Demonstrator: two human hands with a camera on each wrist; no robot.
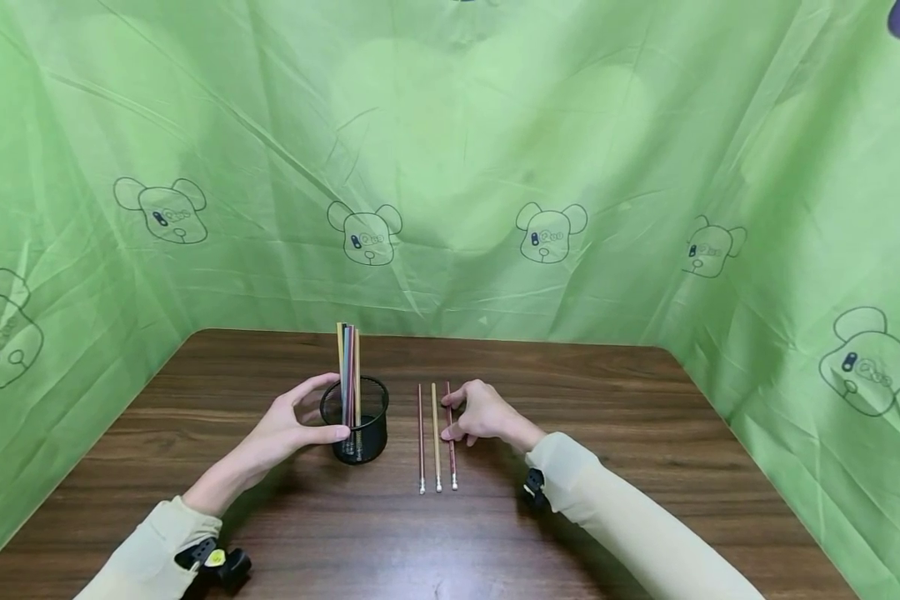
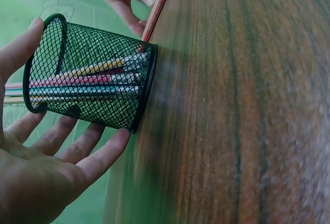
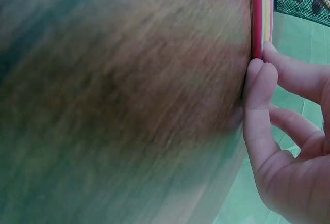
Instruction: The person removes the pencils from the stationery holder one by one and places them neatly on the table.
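My left hand [image 1: 288,421] is curved round a black mesh pencil cup [image 1: 371,440], thumb at its rim and fingers along the other side. Several pencils [image 1: 350,367] stand upright in the cup, seen through its mesh in the left wrist view, eraser ends down. To the right of the cup lie a red pencil [image 1: 421,433], a yellow pencil [image 1: 436,437] and a dark red pencil [image 1: 451,458], side by side with erasers toward me. My right hand [image 1: 483,414] pinches the dark red pencil, the rightmost, between thumb and fingertips, close to the table.
The brown wooden table [image 1: 600,400] extends to both sides and toward me. A green cloth [image 1: 457,167] with printed bear heads hangs behind and beside it. Black wrist cameras sit at the left cuff [image 1: 168,533] and right cuff [image 1: 558,467].
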